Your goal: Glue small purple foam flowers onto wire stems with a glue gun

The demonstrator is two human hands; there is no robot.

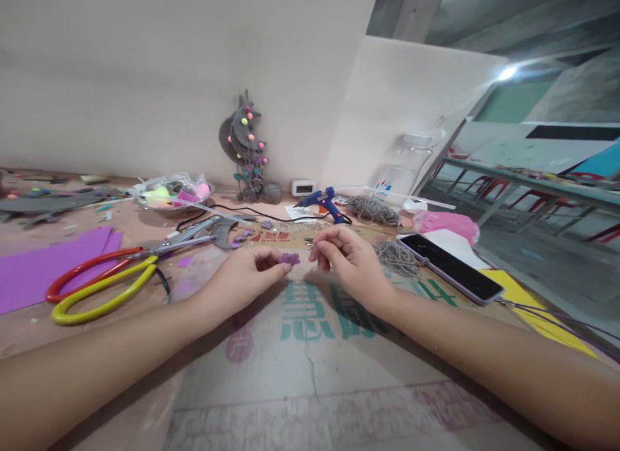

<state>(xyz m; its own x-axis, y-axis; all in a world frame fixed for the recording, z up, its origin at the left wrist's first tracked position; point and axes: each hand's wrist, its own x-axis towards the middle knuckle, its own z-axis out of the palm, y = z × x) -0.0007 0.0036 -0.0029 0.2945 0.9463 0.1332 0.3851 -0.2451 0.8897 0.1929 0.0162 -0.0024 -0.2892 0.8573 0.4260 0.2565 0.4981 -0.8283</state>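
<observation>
1. Reference item: the blue hot-glue gun (323, 202). It is propped at the far side of the surface (310, 373), with its nozzle pointing left and down and its black cord trailing off to the left. All positions below are given relative to it.

2. Work item: a small purple flower cut-out (289, 259). It sits nearer the person than the glue gun and slightly left of it, just above the printed cardboard covering.

3. Left hand (237, 276): the grip is narrow, with thumb and fingertips (274, 265) pinched on the left edge of the cut-out. Holding it by the edge appears to leave the face and right side of the piece exposed.

4. Right hand (349, 263): nearer than the glue gun and slightly right of it, just beside the cut-out but not clearly touching it. The fingers are curled with the thumb against the forefinger. Whether this grip encloses anything small cannot be told.

5. Both forearms lie low over the surface, which likely steadies fine work.

6. Other items:
   - Scissors (150, 263) with red and yellow handles lie well left of the glue gun and nearer, handles toward the person, probably for easy pickup.
   - A purple foam sheet (43, 270) lies further left.
   - Grey twine (394, 254) and a phone (450, 267), screen up, lie right of the glue gun and nearer.
</observation>
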